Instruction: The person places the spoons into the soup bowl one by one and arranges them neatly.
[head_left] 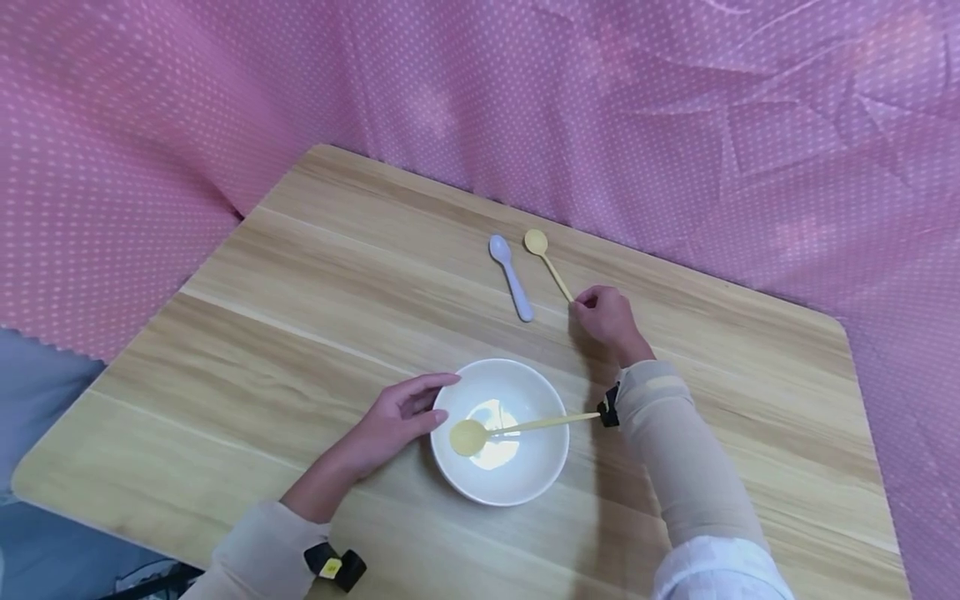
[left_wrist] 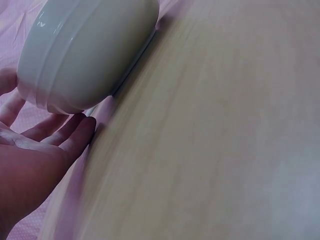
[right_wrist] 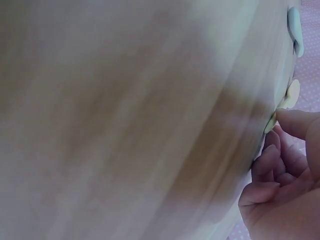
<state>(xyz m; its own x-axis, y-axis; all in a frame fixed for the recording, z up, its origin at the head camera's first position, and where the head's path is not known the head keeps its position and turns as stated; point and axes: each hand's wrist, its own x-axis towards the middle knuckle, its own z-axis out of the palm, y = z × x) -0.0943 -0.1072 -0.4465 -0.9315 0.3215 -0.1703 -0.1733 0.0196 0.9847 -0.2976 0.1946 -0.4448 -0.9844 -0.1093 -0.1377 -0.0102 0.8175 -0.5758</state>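
A white bowl [head_left: 517, 475] stands near the middle of the table's front half. My left hand [head_left: 390, 421] holds its left side, thumb over the rim and fingers against the outer wall; the left wrist view shows the fingers along the bowl's side [left_wrist: 95, 55]. Inside lies a yellow spoon [head_left: 469, 437], its handle crossing the right rim. Farther back, my right hand [head_left: 606, 318] pinches the handle end of another yellow spoon [head_left: 536, 242], whose round head points away from me. In the right wrist view, thumb and finger meet on that handle [right_wrist: 271, 122].
A pale lilac spoon [head_left: 514, 283] lies left of the pinched one. The wooden table [head_left: 262, 350] has its back edge close behind the spoons. Pink dotted cloth [head_left: 465, 92] hangs behind. The handle of the spoon in the bowl reaches close to my right wrist's black band [head_left: 610, 407].
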